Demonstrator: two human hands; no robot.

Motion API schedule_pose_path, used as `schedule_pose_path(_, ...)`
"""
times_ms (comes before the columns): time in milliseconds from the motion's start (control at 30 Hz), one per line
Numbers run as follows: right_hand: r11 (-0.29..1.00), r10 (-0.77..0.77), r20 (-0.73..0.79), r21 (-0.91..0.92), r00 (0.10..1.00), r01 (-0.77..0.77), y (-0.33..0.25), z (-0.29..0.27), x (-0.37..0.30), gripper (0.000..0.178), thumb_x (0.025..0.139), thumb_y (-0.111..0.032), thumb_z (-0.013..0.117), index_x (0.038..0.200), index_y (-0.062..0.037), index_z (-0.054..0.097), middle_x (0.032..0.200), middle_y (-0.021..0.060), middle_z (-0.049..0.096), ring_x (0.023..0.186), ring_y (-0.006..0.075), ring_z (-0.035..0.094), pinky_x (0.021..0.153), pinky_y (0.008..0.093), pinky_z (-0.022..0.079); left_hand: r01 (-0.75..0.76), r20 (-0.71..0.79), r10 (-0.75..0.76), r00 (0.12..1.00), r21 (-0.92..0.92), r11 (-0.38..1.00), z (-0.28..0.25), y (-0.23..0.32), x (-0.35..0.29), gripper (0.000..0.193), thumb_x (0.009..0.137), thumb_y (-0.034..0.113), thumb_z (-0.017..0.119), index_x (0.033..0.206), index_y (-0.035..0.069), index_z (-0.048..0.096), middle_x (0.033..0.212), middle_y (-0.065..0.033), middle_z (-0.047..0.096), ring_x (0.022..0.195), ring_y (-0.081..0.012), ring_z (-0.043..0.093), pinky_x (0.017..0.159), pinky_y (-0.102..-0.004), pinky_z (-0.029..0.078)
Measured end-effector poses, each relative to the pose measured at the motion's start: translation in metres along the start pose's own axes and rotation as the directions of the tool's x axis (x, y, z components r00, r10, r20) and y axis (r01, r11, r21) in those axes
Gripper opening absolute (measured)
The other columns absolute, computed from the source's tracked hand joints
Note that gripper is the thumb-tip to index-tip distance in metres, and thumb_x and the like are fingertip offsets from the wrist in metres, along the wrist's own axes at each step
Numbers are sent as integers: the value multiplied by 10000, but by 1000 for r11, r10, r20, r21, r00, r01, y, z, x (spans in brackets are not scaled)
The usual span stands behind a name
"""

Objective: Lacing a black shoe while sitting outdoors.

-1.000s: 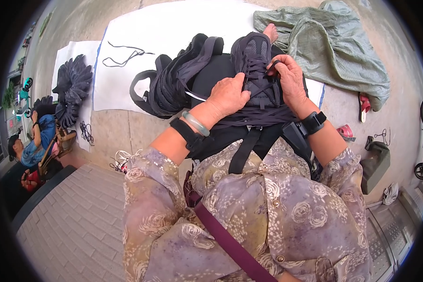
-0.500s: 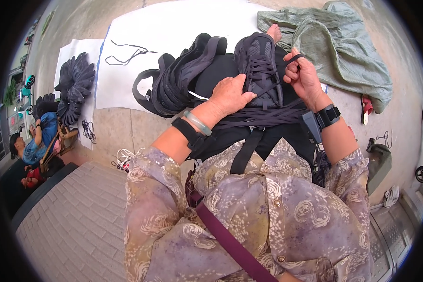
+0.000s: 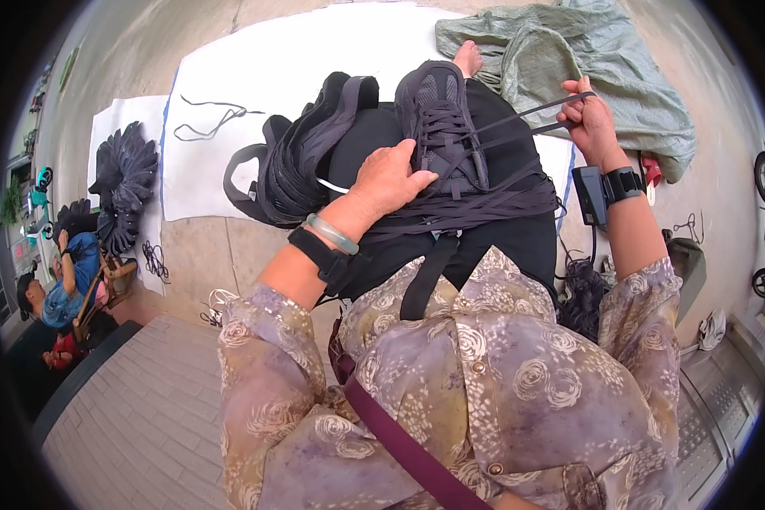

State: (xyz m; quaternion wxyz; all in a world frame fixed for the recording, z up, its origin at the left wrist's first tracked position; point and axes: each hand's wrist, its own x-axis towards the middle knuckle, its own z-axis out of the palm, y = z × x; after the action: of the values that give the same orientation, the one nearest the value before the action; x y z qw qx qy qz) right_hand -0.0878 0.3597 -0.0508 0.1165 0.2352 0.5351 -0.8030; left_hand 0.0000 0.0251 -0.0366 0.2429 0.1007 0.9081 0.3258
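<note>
shoe point(image 3: 439, 110), dark grey, one: on black-trousered lap point(image 3: 367, 134), toe end away from body. lace point(image 3: 527, 115): run out nearly straight in two strands from shoe's right side. right hand point(image 3: 588, 119): grip closed on lace, well right of shoe. left hand point(image 3: 391, 178): against shoe's left side, thumb apart from forefinger; other fingers hidden, firmness of hold impossible to tell. step, as judged: drawing lace length through. next move, probably called for: pull to full length, shoe kept steady. since earlier frame: right hand farther out, more strand exposed; left hand much as before. beyond: loose dark laces point(image 3: 493, 208), white sheet point(image 3: 229, 76).
</note>
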Motion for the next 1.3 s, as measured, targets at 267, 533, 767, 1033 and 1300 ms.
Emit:
schedule_pose_path(267,-174,-471,267,-962,841,209,11,-37,5,283,818,-330,599,927,-81,523,658,100,592,643,260,585,584,363,455,22,16,-22,1000,18,1000,-4,5,-2,556,734,250,695,1119,-97,493,675,-153,610,629,-235,617,603,-318,470)
schedule_pose_path(533,-345,-333,322,-916,886,203,33,-29,-14,300,760,-171,572,1020,-77,455,880,152,612,878,326,584,727,417,450,17,19,-17,1000,-1,1000,-4,5,-1,621,739,228,698,1183,-125,445,666,-139,613,558,-176,603,543,-279,476)
schedule_pose_path(767,-95,-409,761,-584,504,806,56,25,-43,225,694,-75,570,919,-73,567,896,86,570,881,262,537,769,363,410,68,35,-66,997,-71,995,-4,2,-2,552,724,262,693,1087,-101,490,644,-137,618,605,-261,624,608,-331,484)
schedule_pose_path(1033,-104,-268,707,-696,654,710,78,63,-51,236,824,-333,582,795,-105,635,739,67,583,753,257,563,687,369,415,5,-149,0,989,34,999,-9,15,-2,385,753,192,670,1033,-49,558,629,-111,596,588,-238,609,580,-310,477)
schedule_pose_path(1300,368,-103,672,-659,733,656,74,79,-49,193,799,-212,569,748,-26,580,679,170,584,688,346,581,621,405,441,-380,-257,453,854,289,879,1,43,27,210,714,84,637,917,53,588,825,-102,538,695,-301,579,593,-371,480)
